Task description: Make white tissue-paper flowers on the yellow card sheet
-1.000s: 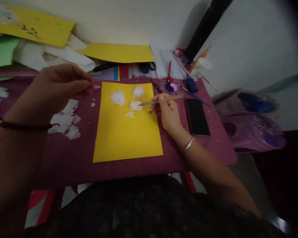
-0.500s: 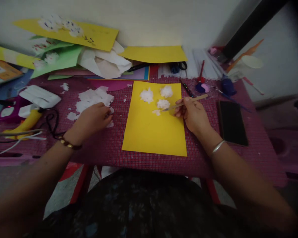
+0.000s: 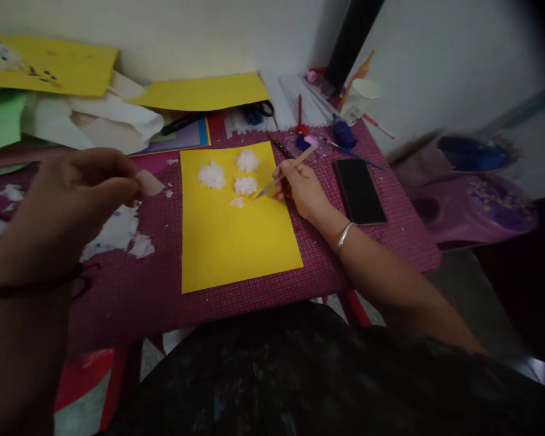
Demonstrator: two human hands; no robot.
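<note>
My left hand is raised over the left part of the table, pinching a small piece of white paper between thumb and fingers. Below it lies a pile of torn white paper, partly hidden by the hand. In my right hand is a slim tan paintbrush, its greyish tip down at the yellow sheet. Three fluffy white paper clusters, one of them at the left, sit on the sheet's upper half. Beside the brush tip is a smaller flat white piece.
A dark phone lies right of my right hand. Behind the sheet are scissors, a blue bottle and a palette with blue and pink paint. Stacked papers and a yellow card line the wall.
My left hand has lifted from the torn paper pile with one piece pinched in it. The view has swung right. My right hand keeps the brush near the same small white piece.
</note>
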